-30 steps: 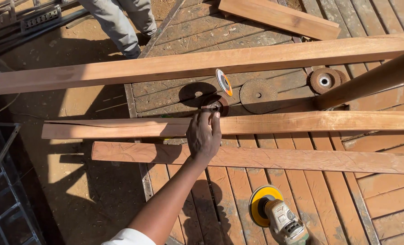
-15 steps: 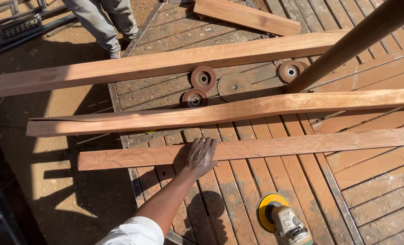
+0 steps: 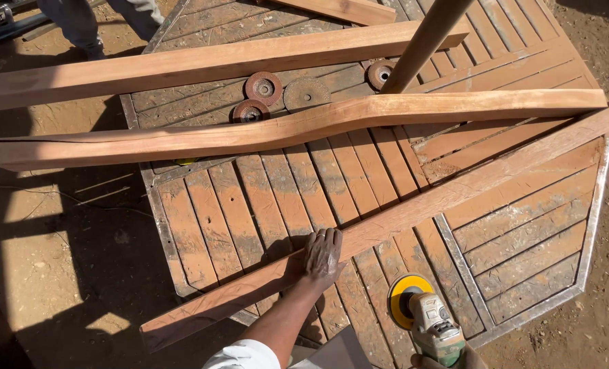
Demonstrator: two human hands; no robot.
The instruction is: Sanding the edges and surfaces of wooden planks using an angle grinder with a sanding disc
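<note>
Left hand presses flat, fingers spread, on the diagonal plank; right hand, bottom edge, grips the grinder; sanding discs lie upper centre behind the curved beam

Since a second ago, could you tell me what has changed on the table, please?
The left hand came off the middle plank onto the near plank, whose left end has swung toward the person, off the table. The right hand holds the grinder as before; discs unmoved.
</note>
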